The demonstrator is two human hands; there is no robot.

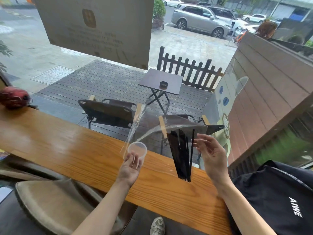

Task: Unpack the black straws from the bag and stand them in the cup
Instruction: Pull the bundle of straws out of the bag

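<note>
While the black straws [180,155] hang as a fanned bundle right of frame centre, lower ends just above the wooden counter [67,150], they look loose in a clear bag [152,131] whose film trails up and left. Right hand [212,156] sits just right of the bundle, fingers spread and relaxed; fingertips near one straw, can't tell if touching. Left hand [131,167], below centre, palm up, fingers loosely curled around the base of a clear cup [137,149], tilted so its mouth faces the camera. Cup and straws apart. Red helmet [14,97] at the left edge, black bag [279,197] lower right.
</note>
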